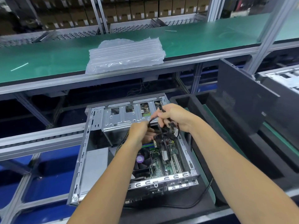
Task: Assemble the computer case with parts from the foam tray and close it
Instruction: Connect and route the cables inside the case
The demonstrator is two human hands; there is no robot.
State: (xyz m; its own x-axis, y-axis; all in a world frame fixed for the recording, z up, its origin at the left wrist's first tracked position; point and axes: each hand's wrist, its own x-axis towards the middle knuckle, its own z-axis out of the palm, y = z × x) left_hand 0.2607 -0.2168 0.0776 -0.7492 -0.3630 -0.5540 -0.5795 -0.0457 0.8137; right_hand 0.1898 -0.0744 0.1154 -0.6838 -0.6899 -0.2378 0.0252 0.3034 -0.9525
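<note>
Both bare forearms reach up from six o'clock toward the middle of the view, meeting over the open computer case [90,152], which lies on its side on the lower worktop. Over the case's centre, the right hand [176,117] curls its fingers around a bundle of black cables [163,131], one plug end sticking up past the knuckles. At eight o'clock from it, just beside and lower, the left hand [140,133] also grips the cables, fingers bent into the tangle. Together the hands and cables hide part of the motherboard [163,160]; the cooler fan [142,159] with its purple centre shows under the left wrist. A metal drive cage [123,117] fills the case's far end, at twelve o'clock from the hands. At three o'clock of the case sits the black foam tray [194,102], with a dark side panel [242,96] leaning beyond it. On the green upper shelf [48,62], at twelve o'clock, lies a clear air-cushion wrap [126,54].
</note>
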